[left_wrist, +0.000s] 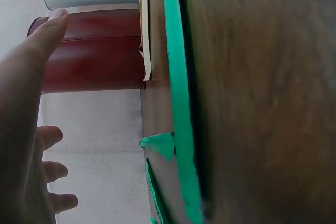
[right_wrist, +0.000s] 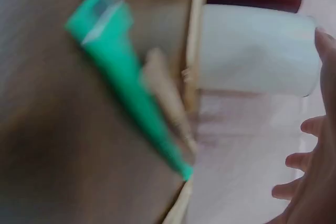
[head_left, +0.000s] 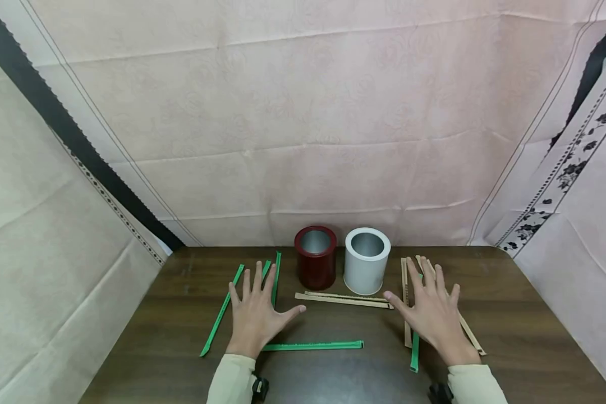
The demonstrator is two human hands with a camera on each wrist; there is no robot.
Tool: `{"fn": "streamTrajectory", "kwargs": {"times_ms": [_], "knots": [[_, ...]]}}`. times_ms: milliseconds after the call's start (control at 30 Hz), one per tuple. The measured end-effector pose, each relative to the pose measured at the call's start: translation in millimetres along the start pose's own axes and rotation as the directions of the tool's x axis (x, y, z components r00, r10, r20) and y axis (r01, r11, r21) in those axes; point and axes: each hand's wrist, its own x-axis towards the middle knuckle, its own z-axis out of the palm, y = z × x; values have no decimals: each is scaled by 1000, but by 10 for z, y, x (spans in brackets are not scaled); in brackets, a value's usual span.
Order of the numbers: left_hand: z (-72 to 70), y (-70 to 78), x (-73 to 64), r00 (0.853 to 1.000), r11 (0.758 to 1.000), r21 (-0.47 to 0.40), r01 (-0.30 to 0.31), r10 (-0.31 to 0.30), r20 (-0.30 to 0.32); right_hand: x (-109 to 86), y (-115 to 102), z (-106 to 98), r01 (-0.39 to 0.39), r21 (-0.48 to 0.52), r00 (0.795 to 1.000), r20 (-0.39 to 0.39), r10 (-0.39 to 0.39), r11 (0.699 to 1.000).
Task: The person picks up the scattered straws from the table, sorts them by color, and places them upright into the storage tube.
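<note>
Fingers spread and holding nothing, my left hand [head_left: 257, 320] hovers over the left side of the table among several thin green strips. One green strip [head_left: 221, 313] slants beside its little finger; another green strip [head_left: 323, 345] lies crosswise near the wrist. My right hand [head_left: 431, 314] is likewise spread above a green strip [head_left: 415, 356] and two tan strips [head_left: 471, 335], partly covering them. Between the hands, two tan strips [head_left: 338, 301] lie side by side in front of a dark red cylinder [head_left: 315, 272] and a white cylinder [head_left: 365, 273], both upright with open tops.
The brown wooden table [head_left: 328, 379] ends at a pale cloth backdrop [head_left: 308, 140] just behind the cylinders. Cloth panels [head_left: 81, 303] also rise along both sides. A dark band is worn at each wrist, next to pale sleeves [head_left: 232, 381].
</note>
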Motion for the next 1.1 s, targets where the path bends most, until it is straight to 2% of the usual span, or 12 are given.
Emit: {"fn": "streamTrajectory", "kwargs": {"times_ms": [167, 333, 467, 600, 867, 933, 1000, 1067, 1100], "knots": [[15, 2, -63, 1000, 1000, -1, 6, -6, 9, 193, -190, -167, 54, 156, 999, -7, -54, 986], [6, 17, -113, 1000, 1000, -13, 6, -6, 1, 546, -348, -241, 100, 249, 992, 50, -116, 963], [7, 25, -131, 1000, 1000, -8, 6, -6, 7, 848, -405, -162, 121, 309, 980, 111, -162, 943], [11, 40, -135, 1000, 999, -47, 4, -2, 28, 1047, -398, -31, 119, 361, 973, 141, -180, 925], [-45, 54, -140, 998, 994, -105, -8, 15, 61, 1151, -348, 159, 138, 374, 975, 112, -192, 917], [-94, 64, -144, 997, 991, -129, -28, 37, 70, 1151, -348, 180, 142, 378, 977, 93, -190, 915], [-162, 76, -153, 992, 983, -165, -75, 91, 89, 1146, -347, 195, 143, 374, 979, 83, -187, 916], [-241, 87, -163, 976, 967, -216, -133, 166, 143, 1143, -345, 207, 141, 372, 981, 75, -182, 917], [-280, 84, -167, 961, 956, -245, -163, 210, 179, 1144, -347, 213, 141, 373, 981, 70, -179, 917]]}}
